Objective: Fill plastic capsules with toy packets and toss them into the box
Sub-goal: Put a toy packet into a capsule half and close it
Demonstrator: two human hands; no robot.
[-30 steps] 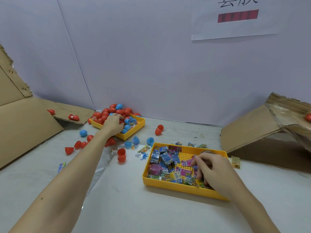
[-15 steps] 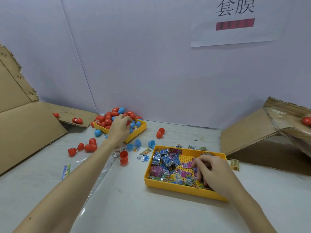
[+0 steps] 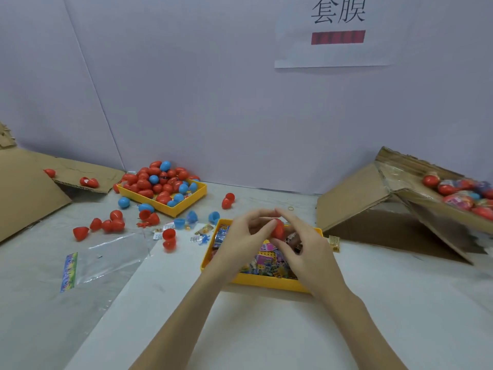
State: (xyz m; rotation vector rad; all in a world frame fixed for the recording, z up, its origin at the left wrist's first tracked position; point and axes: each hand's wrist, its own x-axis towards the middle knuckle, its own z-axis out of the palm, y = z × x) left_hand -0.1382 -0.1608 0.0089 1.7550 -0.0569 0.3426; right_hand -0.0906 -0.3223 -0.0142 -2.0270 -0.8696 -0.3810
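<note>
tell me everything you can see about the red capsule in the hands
The red capsule is smooth, glossy plastic, egg-shaped. It is held up over the yellow tray of toy packets, pinched between the fingers of the left hand and right hand. Fingers hide much of it, so whether it is open or closed cannot be told.

I hold a red capsule (image 3: 278, 228) over my yellow tray (image 3: 262, 279) of multicoloured packets (image 3: 266, 259); the far yellow tray (image 3: 186, 202) carries red and blue capsules (image 3: 160, 180).

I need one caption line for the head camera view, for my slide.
Both hands hold a red capsule above the yellow packet tray.
</note>
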